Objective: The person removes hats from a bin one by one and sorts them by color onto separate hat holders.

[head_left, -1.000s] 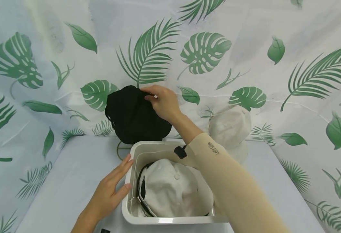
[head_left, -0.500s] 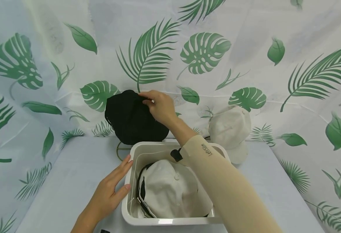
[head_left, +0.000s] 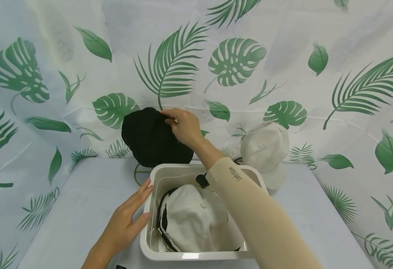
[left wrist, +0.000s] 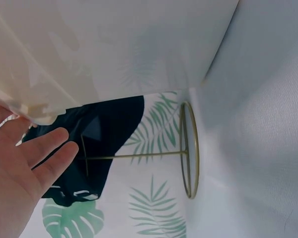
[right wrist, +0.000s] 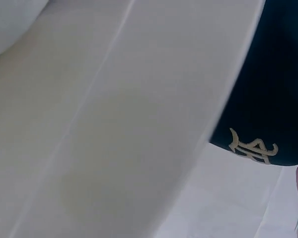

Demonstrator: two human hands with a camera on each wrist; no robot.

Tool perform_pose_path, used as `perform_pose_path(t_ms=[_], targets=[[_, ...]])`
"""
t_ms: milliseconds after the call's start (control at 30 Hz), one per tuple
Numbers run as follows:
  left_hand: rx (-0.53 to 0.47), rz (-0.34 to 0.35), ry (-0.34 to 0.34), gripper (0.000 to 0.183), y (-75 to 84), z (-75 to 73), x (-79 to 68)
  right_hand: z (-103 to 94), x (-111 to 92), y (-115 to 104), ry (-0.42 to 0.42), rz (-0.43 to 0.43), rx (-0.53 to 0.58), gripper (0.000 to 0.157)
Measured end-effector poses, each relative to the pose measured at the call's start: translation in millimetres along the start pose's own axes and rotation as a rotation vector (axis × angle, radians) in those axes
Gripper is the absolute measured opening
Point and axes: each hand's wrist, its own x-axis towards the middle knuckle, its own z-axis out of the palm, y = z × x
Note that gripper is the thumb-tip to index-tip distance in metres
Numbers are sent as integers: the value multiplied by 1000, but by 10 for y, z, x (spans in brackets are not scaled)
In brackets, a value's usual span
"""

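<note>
Ahead of the left hand (head_left: 124,222), whose nearly straight fingers, thumb apart, touch the side of the white bin (head_left: 169,255), the right hand (head_left: 185,126) pinches the black cap (head_left: 150,140) by its edge, sleeved forearm (head_left: 256,213) stretched slantwise overhead.

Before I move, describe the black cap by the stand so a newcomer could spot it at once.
Start at the white tub on the table, then look behind its far-left side to a thin stand. Over it is the black cap, its top pinched by the right hand. Its dark cloth and light emblem distinguish it from the pale cap at back right.
</note>
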Motion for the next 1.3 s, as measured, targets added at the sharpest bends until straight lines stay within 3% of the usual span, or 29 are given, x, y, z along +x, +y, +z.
perform_pose_path(t_ms=[533,833,1300], targets=[[-23,0,0,66,5,5,-13,123,-48,10,-36,34,29,35],[-21,3,4,65,14,3,1,150,-77,6,-113,78,31,39],[9,2,-5,64,-9,2,-2,-185,-15,-73,-200,118,-27,38]])
